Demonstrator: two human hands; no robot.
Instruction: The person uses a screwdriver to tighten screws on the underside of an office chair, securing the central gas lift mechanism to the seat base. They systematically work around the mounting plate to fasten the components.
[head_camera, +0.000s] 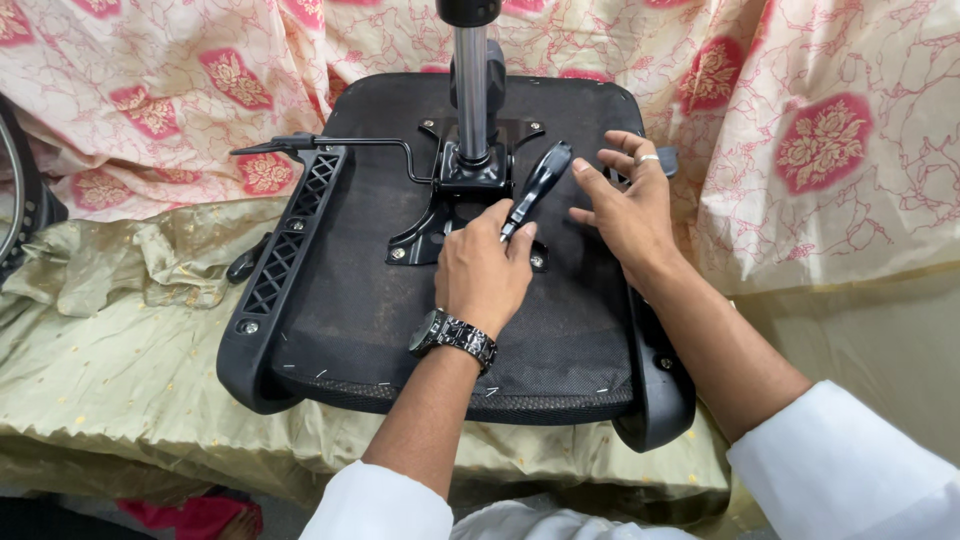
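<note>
Upturned chair seat (340, 300) lying on a cloth-draped bed (120, 370), underside up, steel gas column (471, 90) rising from the black mounting plate (455, 205) at its middle. Black-handled tool (538, 185) slanting up and to the right, long axis running from a bolt (537, 261) on the plate's near right corner toward the far right edge of the seat. Left hand (485, 270) clenched around the lower end of that handle, fingers (520, 238) wrapped tight, tip hidden beneath the knuckles. Right hand (630, 205) released, fingers (600, 180) spread, just beside the handle's upper end, perhaps brushing it; contact hard to make out. Left hand nearer the bolt. Adjustment lever (330, 143) reaching out left, well apart. Column top cut off by the frame.
</note>
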